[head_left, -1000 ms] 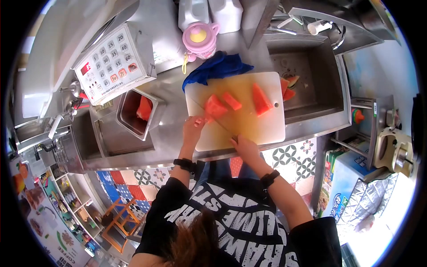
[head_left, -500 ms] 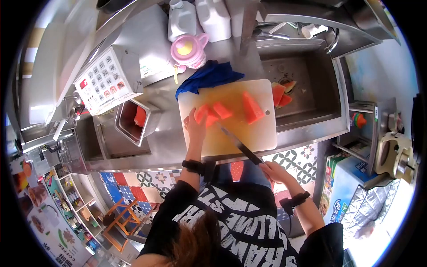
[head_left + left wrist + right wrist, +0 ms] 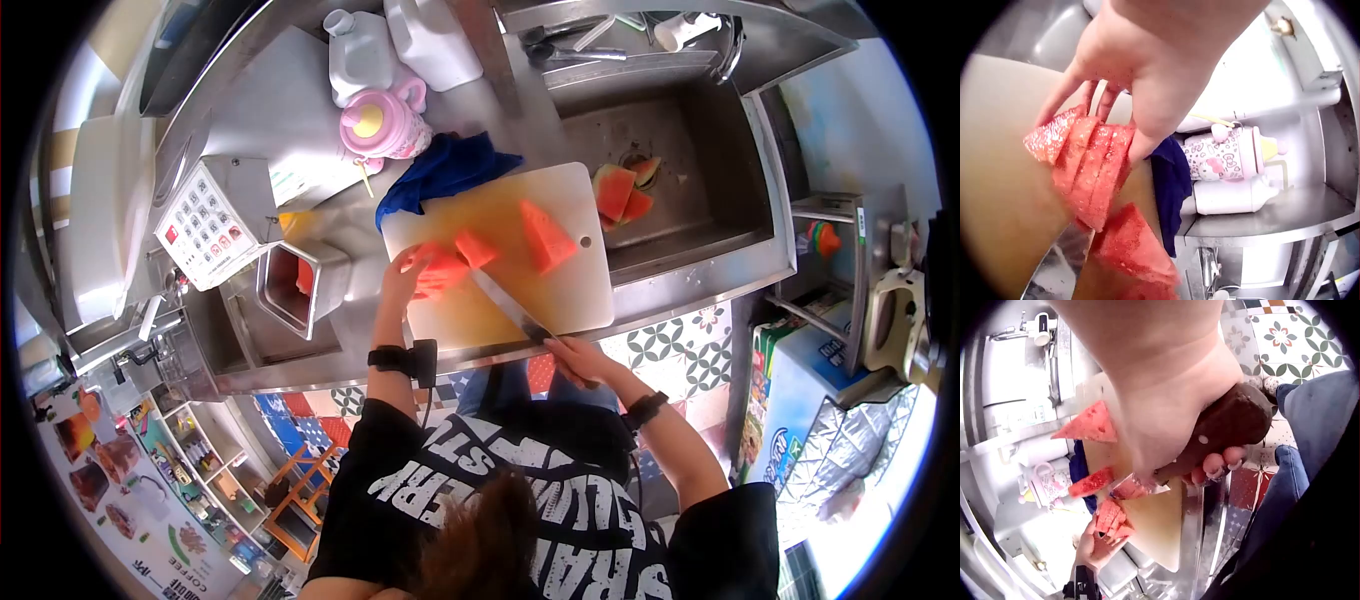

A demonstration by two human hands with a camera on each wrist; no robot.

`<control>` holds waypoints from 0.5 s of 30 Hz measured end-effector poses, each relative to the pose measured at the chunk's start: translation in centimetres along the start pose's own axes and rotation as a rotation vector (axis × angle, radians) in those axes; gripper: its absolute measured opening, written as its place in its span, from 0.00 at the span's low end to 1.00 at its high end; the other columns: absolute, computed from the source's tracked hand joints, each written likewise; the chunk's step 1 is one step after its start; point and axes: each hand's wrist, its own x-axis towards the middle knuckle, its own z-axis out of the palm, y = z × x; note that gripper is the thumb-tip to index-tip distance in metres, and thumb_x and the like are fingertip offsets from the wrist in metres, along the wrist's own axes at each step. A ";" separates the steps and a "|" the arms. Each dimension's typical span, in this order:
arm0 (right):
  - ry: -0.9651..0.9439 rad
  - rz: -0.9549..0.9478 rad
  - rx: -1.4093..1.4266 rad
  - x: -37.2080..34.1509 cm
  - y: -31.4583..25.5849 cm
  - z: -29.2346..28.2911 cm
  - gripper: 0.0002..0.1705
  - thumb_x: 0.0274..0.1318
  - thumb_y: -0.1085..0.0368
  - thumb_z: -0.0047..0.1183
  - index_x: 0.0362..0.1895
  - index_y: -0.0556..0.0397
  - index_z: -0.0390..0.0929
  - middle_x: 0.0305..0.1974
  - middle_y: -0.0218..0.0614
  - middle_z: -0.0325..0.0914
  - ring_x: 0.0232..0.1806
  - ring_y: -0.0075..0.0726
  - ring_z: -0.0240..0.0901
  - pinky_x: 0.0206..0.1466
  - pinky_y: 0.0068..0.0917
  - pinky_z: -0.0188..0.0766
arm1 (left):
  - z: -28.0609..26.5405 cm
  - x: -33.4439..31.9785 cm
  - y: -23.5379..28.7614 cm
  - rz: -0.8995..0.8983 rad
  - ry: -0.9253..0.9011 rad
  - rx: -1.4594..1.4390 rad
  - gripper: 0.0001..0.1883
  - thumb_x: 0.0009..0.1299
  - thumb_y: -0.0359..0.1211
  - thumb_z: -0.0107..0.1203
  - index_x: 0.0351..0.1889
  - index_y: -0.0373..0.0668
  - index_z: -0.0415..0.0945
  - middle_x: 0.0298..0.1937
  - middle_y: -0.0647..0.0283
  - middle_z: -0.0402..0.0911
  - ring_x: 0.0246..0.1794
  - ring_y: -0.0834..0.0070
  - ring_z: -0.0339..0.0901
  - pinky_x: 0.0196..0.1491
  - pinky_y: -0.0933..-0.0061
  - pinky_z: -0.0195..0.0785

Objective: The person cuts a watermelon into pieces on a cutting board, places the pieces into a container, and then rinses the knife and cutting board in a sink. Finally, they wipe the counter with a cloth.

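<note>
My left hand (image 3: pixel 399 285) spans a group of watermelon slices (image 3: pixel 1088 165), thumb on one side and fingers on the other, gripping them together at the left of the white cutting board (image 3: pixel 592 290). In my right hand (image 3: pixel 580 360) is a knife (image 3: pixel 507 305), held by its brown handle (image 3: pixel 1225 428). Its blade lies low over the board, the tip beside the slices. A small watermelon chunk (image 3: pixel 474 248) sits just right of the slices, and a larger wedge (image 3: pixel 545 238) lies farther right.
A blue cloth (image 3: pixel 445 175) lies behind the board, near a pink cup (image 3: pixel 385 125) and white jugs (image 3: pixel 435 42). Watermelon pieces with rind (image 3: pixel 615 192) lie in the right sink (image 3: pixel 690 215). At left, a metal container (image 3: pixel 325 285) holds red pieces below a keypad box (image 3: pixel 215 215).
The knife first lay across the left piece, was drawn back toward the body, then came forward beside the slices. My left hand has gone from the piece's near edge to gripping the slices.
</note>
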 end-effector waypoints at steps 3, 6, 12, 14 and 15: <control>0.020 -0.060 -0.125 1.8 -2.4 2.1 0.24 0.68 0.47 0.43 0.49 0.57 0.68 0.14 0.32 0.66 0.10 0.28 0.65 0.14 0.25 0.62 | -0.7 -0.6 0.1 -0.029 -0.049 -0.146 0.25 0.66 0.44 0.59 0.61 0.51 0.73 0.54 0.65 0.76 0.50 0.67 0.78 0.42 0.64 0.79; 0.094 -0.110 -0.294 4.2 -3.4 4.9 0.25 0.65 0.48 0.48 0.52 0.58 0.66 0.16 0.35 0.69 0.12 0.31 0.68 0.14 0.27 0.65 | -1.5 -1.1 0.2 -0.032 -0.092 -0.269 0.25 0.68 0.43 0.58 0.62 0.48 0.71 0.56 0.64 0.76 0.52 0.66 0.78 0.44 0.62 0.79; 0.205 -0.246 -0.334 7.5 -2.7 9.3 0.24 0.63 0.50 0.51 0.49 0.58 0.65 0.18 0.43 0.71 0.12 0.38 0.71 0.16 0.33 0.68 | -3.5 -1.7 -2.3 -0.037 -0.205 -0.599 0.28 0.71 0.44 0.53 0.66 0.44 0.63 0.59 0.59 0.74 0.57 0.62 0.76 0.51 0.53 0.75; 0.186 -0.163 -0.350 5.2 -5.4 10.6 0.24 0.63 0.51 0.52 0.48 0.58 0.66 0.20 0.44 0.72 0.14 0.40 0.72 0.19 0.34 0.69 | -4.7 -2.1 -3.5 -0.020 -0.268 -0.706 0.28 0.73 0.46 0.49 0.67 0.44 0.60 0.61 0.58 0.73 0.58 0.61 0.75 0.55 0.50 0.73; 0.227 -0.186 -0.436 4.6 -6.0 11.2 0.23 0.63 0.51 0.52 0.47 0.58 0.67 0.19 0.44 0.72 0.14 0.40 0.72 0.20 0.34 0.70 | -5.2 -2.1 -4.7 0.004 -0.298 -0.768 0.29 0.73 0.47 0.48 0.68 0.45 0.60 0.61 0.58 0.73 0.59 0.61 0.74 0.56 0.49 0.72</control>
